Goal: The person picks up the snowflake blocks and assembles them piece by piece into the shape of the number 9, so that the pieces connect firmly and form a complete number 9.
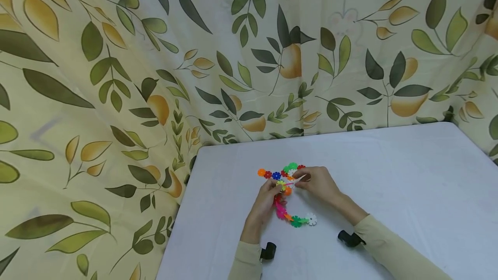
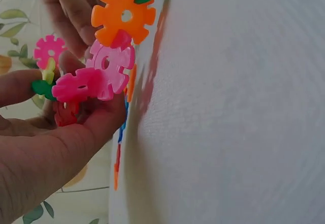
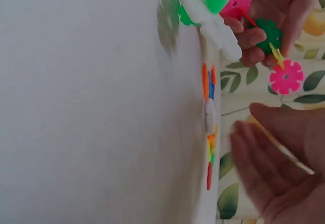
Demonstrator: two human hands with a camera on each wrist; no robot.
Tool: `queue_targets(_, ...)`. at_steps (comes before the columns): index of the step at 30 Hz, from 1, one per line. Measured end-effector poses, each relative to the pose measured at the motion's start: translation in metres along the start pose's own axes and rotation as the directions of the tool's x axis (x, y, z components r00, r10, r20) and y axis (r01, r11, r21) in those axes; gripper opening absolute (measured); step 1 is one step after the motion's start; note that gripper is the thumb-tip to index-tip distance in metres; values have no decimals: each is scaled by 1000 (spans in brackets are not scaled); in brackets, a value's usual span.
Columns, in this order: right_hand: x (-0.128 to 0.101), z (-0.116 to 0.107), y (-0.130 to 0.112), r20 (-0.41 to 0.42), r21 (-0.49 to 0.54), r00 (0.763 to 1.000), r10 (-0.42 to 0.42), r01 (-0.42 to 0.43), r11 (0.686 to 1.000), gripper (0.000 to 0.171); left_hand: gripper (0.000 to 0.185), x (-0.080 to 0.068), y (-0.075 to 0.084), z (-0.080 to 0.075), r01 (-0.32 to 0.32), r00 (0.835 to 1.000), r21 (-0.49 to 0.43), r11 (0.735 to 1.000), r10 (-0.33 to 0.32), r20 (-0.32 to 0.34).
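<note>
My left hand (image 1: 265, 201) holds a linked chain of flower-shaped notched discs. In the left wrist view, pink discs (image 2: 109, 64) lie against its fingers, with an orange disc (image 2: 112, 10) joined above. The chain curves toward me in the head view, through a green disc (image 1: 296, 221) to a white disc (image 1: 311, 219) at its end. A pink disc (image 3: 286, 76) forms the other end, facing my right hand (image 3: 284, 163). Between that hand's thumb and fingers is a thin white disc (image 3: 284, 150), seen nearly edge-on and apart from the pink one.
Loose discs lie on the white table (image 1: 389, 176) beyond the hands, among them an orange one (image 1: 261, 172), a blue one (image 1: 276, 176) and a green one (image 1: 292, 167). A leaf-patterned curtain (image 1: 249, 77) hangs behind the table. Black wrist cameras (image 1: 268, 251) sit by both sleeves.
</note>
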State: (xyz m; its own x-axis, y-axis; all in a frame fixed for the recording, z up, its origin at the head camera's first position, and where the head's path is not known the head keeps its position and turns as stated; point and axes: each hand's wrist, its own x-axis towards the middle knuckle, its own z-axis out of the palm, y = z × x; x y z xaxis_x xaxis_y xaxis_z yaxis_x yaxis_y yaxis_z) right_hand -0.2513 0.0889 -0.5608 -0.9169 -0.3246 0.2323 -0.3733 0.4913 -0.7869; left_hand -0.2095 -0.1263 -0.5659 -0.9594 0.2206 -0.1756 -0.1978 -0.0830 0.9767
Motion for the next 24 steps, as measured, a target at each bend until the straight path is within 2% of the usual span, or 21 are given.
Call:
queue_targets(3, 6, 2, 2, 95, -98, 994, 60, -51, 994, 27, 15, 1, -2, 0, -4, 1000, 7, 1000, 4, -7)
queue_targets(6, 10, 5, 3, 184, -191, 981, 62, -27, 981, 29, 20, 2, -3, 0, -6, 1000, 27, 1000, 6, -13)
queue_targets(8, 11, 6, 3, 205, -234, 977, 53, -4, 972, 29, 25, 2, -3, 0, -11, 1000, 40, 999, 12, -10)
queue_targets(12, 12, 7, 3, 180, -278, 983, 40, 12, 961, 23, 34, 1, -1, 1, -13, 1000, 56, 998, 14, -2)
queue_targets(18, 14, 7, 2, 143, -277, 989, 32, 9, 961, 16, 50, 2, 1, 2, -9, 1000, 74, 997, 9, 4)
queue_targets(24, 18, 9, 2, 127, -240, 989, 71, -39, 970, 21, 45, 1, 1, 1, -10, 1000, 83, 996, 9, 12)
